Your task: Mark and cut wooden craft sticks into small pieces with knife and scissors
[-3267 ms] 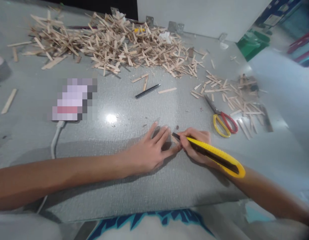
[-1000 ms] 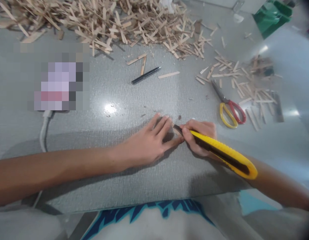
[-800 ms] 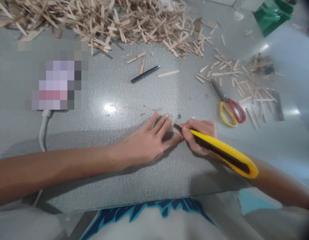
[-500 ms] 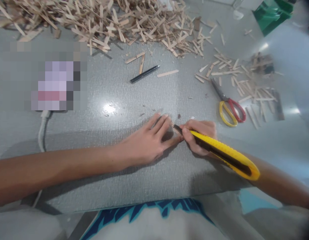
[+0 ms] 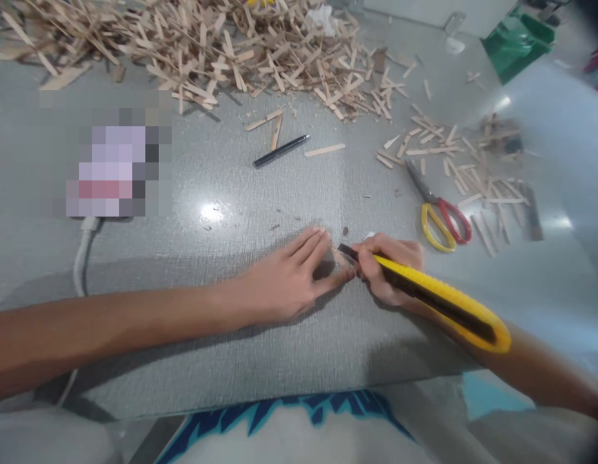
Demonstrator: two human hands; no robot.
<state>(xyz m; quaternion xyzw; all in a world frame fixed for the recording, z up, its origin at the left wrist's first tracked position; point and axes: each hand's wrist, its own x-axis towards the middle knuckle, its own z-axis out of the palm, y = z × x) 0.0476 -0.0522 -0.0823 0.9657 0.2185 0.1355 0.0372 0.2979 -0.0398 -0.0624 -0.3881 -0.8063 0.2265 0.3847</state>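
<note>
My right hand (image 5: 390, 264) is closed round the yellow handle of a utility knife (image 5: 444, 299). The knife's dark tip points left, close over a small wooden stick (image 5: 338, 255) on the table. My left hand (image 5: 289, 277) lies palm down and steadies that stick, with its fingertips at the upper end and its thumb at the lower end. The fingers cover part of the stick. Whether the blade touches the wood I cannot tell. Small dark shavings (image 5: 275, 227) lie just beyond my left fingertips.
A large heap of wooden sticks (image 5: 197, 55) spreads along the back. A black pen (image 5: 282, 151) and a single stick (image 5: 325, 150) lie mid-table. Scissors (image 5: 437, 206) rest at right beside scattered sticks (image 5: 492, 187). A blurred-out device with a white cable (image 5: 81, 258) is at left.
The knife tip has shifted slightly right and down along with my right hand, baring more of the stick. My left fingers have drawn closer together. The view has tilted a little.
</note>
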